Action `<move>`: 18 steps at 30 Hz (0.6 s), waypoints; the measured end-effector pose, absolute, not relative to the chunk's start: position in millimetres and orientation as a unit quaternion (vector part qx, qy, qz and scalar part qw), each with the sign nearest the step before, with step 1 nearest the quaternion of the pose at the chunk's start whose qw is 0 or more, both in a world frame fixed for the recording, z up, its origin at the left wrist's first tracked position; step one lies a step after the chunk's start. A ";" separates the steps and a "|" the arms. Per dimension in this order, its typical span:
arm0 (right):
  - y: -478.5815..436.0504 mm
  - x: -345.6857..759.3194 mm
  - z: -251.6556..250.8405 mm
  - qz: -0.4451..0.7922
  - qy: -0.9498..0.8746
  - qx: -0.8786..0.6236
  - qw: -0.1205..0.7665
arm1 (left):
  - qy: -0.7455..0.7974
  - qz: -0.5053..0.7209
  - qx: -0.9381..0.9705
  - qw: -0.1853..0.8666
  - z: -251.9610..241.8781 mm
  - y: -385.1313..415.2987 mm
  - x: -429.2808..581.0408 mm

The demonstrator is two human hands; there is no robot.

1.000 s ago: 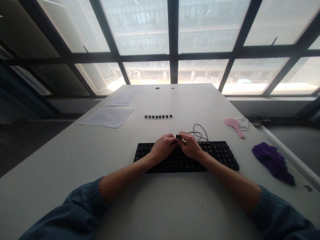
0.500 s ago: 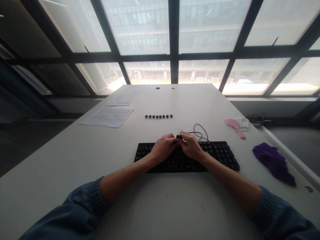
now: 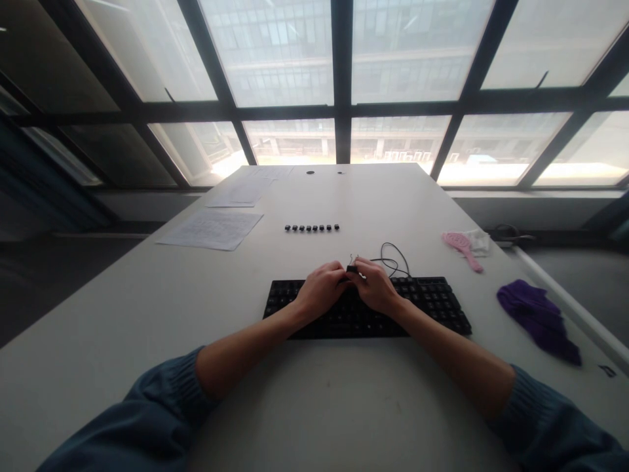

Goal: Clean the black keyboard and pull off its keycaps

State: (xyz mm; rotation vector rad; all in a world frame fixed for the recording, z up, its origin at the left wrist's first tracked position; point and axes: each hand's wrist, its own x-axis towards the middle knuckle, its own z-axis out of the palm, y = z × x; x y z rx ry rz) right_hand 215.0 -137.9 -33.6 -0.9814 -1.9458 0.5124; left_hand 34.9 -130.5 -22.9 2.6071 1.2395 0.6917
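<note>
A black keyboard [image 3: 432,303] lies on the white table [image 3: 122,314] in front of me. Both my hands rest over its upper middle rows. My left hand [image 3: 320,290] and my right hand [image 3: 376,286] are curled with fingertips meeting on a small black clip-like tool with wire loops [image 3: 352,266], held at the keyboard's top edge. A row of several loose black keycaps [image 3: 311,228] sits further back on the table. The keyboard's black cable [image 3: 390,257] coils just behind my right hand.
Printed sheets of paper [image 3: 211,229] lie at the back left. A pink brush [image 3: 462,248] and a purple cloth [image 3: 538,318] sit at the right, near the table edge. Large windows rise behind the table.
</note>
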 end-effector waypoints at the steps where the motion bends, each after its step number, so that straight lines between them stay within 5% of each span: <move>1: -138.0 215.2 -33.7 0.206 -0.782 -0.394 0.437 | 0.416 0.233 0.875 0.087 -22.9 -130.5 34.9; 18: -134.5 211.6 -32.7 0.216 -0.709 -0.410 0.531 | 0.420 0.291 0.851 0.118 -19.2 -134.8 36.3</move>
